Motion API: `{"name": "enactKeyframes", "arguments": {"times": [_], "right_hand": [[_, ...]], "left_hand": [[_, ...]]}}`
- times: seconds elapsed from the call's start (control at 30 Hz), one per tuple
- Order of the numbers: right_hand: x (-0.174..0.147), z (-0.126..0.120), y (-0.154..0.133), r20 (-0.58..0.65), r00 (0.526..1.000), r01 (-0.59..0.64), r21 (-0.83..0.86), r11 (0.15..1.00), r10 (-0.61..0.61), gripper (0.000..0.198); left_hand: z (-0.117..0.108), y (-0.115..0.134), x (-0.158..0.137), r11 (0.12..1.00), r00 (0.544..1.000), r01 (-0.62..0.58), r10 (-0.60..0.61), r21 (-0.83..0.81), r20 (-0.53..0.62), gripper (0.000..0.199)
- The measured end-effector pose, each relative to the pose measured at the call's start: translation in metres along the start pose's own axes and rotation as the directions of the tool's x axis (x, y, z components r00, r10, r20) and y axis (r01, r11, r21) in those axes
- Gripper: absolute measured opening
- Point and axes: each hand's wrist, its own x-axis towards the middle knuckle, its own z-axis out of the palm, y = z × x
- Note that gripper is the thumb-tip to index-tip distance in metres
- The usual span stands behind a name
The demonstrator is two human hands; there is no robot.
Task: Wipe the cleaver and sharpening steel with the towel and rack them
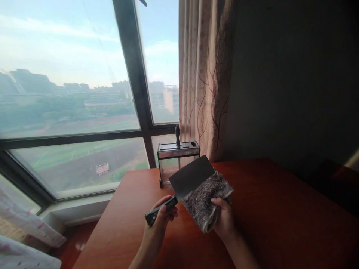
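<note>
Now the left hand (161,218) is closed around the black handle of a wide dark cleaver (183,179). The right hand (224,218) pinches a grey fuzzy cloth (204,198) against the blade, above the reddish wooden counter (280,209).

Left hand (161,218) holds a cleaver (190,176) by its handle; right hand (224,218) presses a grey cloth (206,200) under the blade
</note>
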Motion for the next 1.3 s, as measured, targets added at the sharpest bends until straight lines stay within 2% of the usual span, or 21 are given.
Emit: {"name": "enactKeyframes", "arguments": {"times": [0.13,0.27,0.37,0.47,0.6,0.7,0.87,1.13,1.3], "right_hand": [[-0.003,-0.001,-0.008,0.096,0.995,0.011,-0.012,1.0,-0.01,0.028],[-0.009,0.002,-0.012,0.248,0.969,0.015,-0.007,1.0,-0.013,0.045],[-0.013,0.006,-0.009,0.227,0.972,0.073,-0.023,0.997,-0.066,0.054],[-0.018,0.009,-0.008,0.193,0.974,0.128,-0.046,0.991,-0.117,0.054],[-0.018,0.011,-0.014,0.265,0.964,0.069,-0.237,0.969,-0.004,0.049],[-0.014,0.01,-0.017,0.298,0.954,0.078,-0.353,0.932,0.033,0.039],[-0.011,0.001,-0.014,0.314,0.949,0.049,-0.217,0.975,0.022,0.038],[-0.005,-0.014,-0.007,0.198,0.98,-0.005,-0.109,0.994,0.027,0.048],[-0.012,-0.004,-0.007,0.245,0.969,-0.002,-0.179,0.984,0.046,0.056]], "left_hand": [[0.002,0.002,0.0,0.998,0.998,-0.038,0.036,-0.047,-0.044,0.042],[0.005,0.005,0.002,0.995,0.996,-0.048,0.041,-0.089,-0.076,0.039],[0.005,0.006,0.002,0.993,0.996,-0.048,0.04,-0.109,-0.076,0.039],[0.005,0.005,0.002,0.993,0.997,-0.046,0.038,-0.112,-0.074,0.038],[0.002,0.007,0.004,0.994,0.997,-0.036,0.029,-0.106,-0.072,0.035],[-0.001,0.007,0.005,0.996,0.997,-0.023,0.018,-0.081,-0.072,0.037],[-0.004,0.007,0.007,0.997,0.997,-0.029,0.023,-0.077,-0.072,0.039],[-0.005,0.008,0.01,0.991,0.998,0.001,-0.009,-0.135,-0.061,0.038],[-0.005,0.008,0.01,0.993,0.998,0.006,-0.014,-0.12,-0.065,0.037]]}}
